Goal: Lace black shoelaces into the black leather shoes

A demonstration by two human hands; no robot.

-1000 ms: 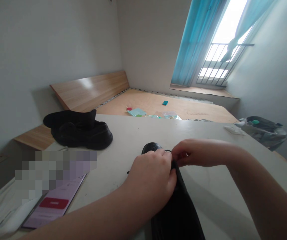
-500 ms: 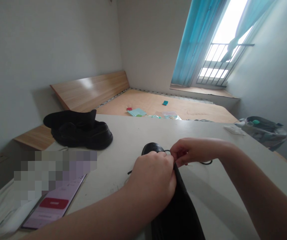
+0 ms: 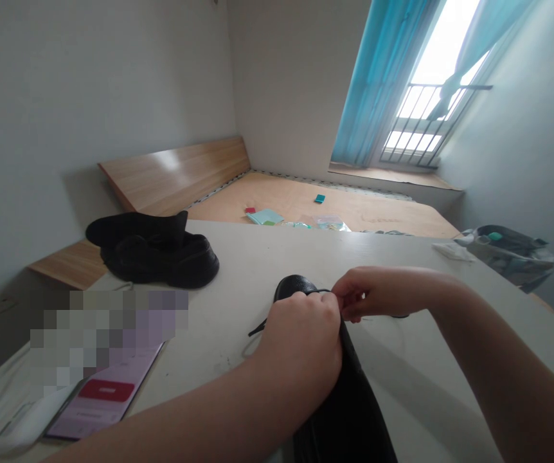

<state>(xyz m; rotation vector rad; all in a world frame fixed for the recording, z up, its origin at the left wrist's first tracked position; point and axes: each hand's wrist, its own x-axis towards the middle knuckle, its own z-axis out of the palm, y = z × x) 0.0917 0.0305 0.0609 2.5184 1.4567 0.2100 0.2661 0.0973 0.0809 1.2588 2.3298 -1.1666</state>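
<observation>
A black leather shoe lies lengthwise on the white table before me, one rounded end pointing away. My left hand is closed over its upper part, knuckles up, hiding the middle of the shoe and the fingertips. To its right, my right hand pinches a thin black shoelace close to the shoe's edge. One loose lace end sticks out left of my left hand. A second black shoe stands at the table's left, a flat black insole-like piece lying across its top.
At the lower left lies a phone, partly blurred out, beside a white object. Beyond the white table is a wooden bed base with small packets. A grey bag stands past the right edge, near white tissue.
My right hand has shifted slightly right, still pinching the lace. More of the loose lace end shows left of my left hand, and less of the loop on the right.
</observation>
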